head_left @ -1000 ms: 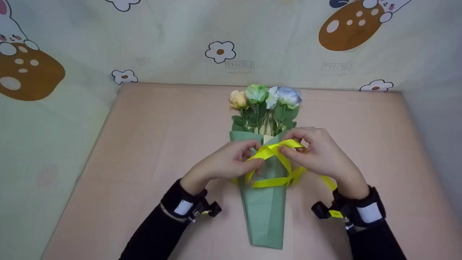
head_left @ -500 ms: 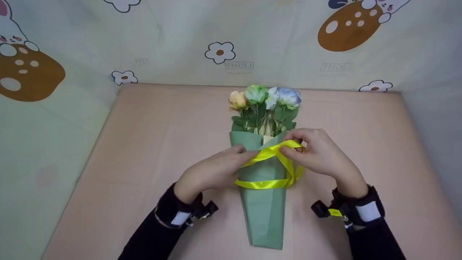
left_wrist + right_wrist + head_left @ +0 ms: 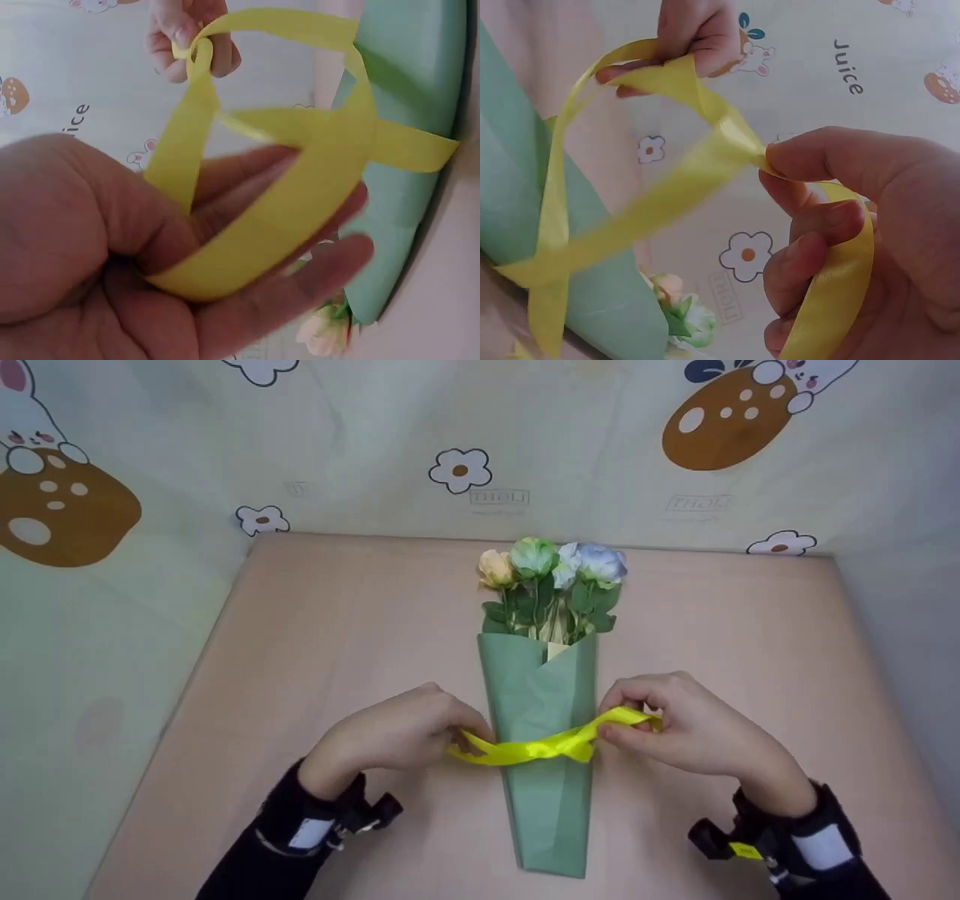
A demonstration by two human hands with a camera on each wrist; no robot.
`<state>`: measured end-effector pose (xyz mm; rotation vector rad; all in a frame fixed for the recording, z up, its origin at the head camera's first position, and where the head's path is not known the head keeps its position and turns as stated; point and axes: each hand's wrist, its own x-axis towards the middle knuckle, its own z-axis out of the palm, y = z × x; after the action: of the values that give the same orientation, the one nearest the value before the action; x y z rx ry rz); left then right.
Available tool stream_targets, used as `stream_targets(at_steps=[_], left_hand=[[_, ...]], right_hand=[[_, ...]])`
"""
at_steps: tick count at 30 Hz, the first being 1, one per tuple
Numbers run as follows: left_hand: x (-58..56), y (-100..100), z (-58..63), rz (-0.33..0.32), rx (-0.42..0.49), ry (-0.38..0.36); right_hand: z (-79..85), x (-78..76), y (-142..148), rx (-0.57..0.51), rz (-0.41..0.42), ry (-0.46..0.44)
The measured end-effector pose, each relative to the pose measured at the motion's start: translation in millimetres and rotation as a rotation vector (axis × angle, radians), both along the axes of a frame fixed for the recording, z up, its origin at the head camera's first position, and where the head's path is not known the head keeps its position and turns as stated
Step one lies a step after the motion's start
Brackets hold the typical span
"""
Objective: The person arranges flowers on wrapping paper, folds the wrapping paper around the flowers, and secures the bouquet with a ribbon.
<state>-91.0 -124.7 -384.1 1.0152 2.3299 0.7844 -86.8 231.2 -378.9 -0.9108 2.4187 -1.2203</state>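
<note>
A bouquet wrapped in green paper (image 3: 551,817) lies in the middle of the table, its cloth-like flowers (image 3: 532,556) pointing away from me. Yellow ribbon (image 3: 544,748) runs across the front of the wrap about halfway down. On the left side, my left hand (image 3: 405,731) holds one part of the ribbon; in the left wrist view the strip passes over the fingers and under the thumb. My right hand (image 3: 686,727) pinches the ribbon between thumb and fingertip at the wrap's right edge. Loose ribbon (image 3: 840,292) trails through its palm in the right wrist view.
The pinkish table (image 3: 337,607) extends on both sides of the bouquet. Behind it hangs a pale curtain (image 3: 562,427) printed with flowers and rabbits. Both wrists carry black straps with small cameras (image 3: 386,810).
Both hands have come down toward me and apart, bringing the ribbon from the upper wrap to its middle. The left hand first let its fingers slip outward to the left. The bouquet stays put.
</note>
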Motion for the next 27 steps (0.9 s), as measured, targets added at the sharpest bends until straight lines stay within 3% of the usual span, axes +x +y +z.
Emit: stream_targets(at_steps=[3,6,9,12,14,17,20,23,25,27], left_hand=[[2.8,-18.9,-0.6,-0.045,0.018,-0.126],[2.1,-40.2,-2.5,-0.026,-0.006,-0.189],[-1.9,-65.1,-5.5,0.075,-0.065,-0.236],[-5.4,-86.9,-11.5,0.219,-0.165,-0.290],[-6.2,-95.1,-17.1,0.296,-0.241,-0.327],[-6.8,-96.9,-25.2,0.355,-0.331,-0.340],[-5.6,-89.8,-28.4,0.363,-0.423,-0.294],[-1.2,-74.6,-26.7,0.338,-0.513,-0.190],[2.1,-60.8,-27.6,0.290,-0.507,-0.083],[4.2,-44.7,-32.1,0.241,-0.430,0.019]], right_hand=[[-0.7,10.6,11.5,0.031,0.030,-0.030],[-4.1,16.7,30.6,0.081,0.008,-0.056],[-11.0,18.5,54.5,0.142,-0.021,-0.110],[-22.4,17.9,76.7,0.219,-0.042,-0.169],[-31.4,17.0,88.7,0.278,-0.052,-0.192],[-44.2,15.7,100.8,0.359,-0.087,-0.210],[-52.1,15.2,104.7,0.422,-0.127,-0.173],[-54.4,15.6,97.7,0.474,-0.145,-0.052],[-54.2,16.4,85.2,0.494,-0.139,0.032],[-55.4,17.2,67.9,0.495,-0.118,0.095]])
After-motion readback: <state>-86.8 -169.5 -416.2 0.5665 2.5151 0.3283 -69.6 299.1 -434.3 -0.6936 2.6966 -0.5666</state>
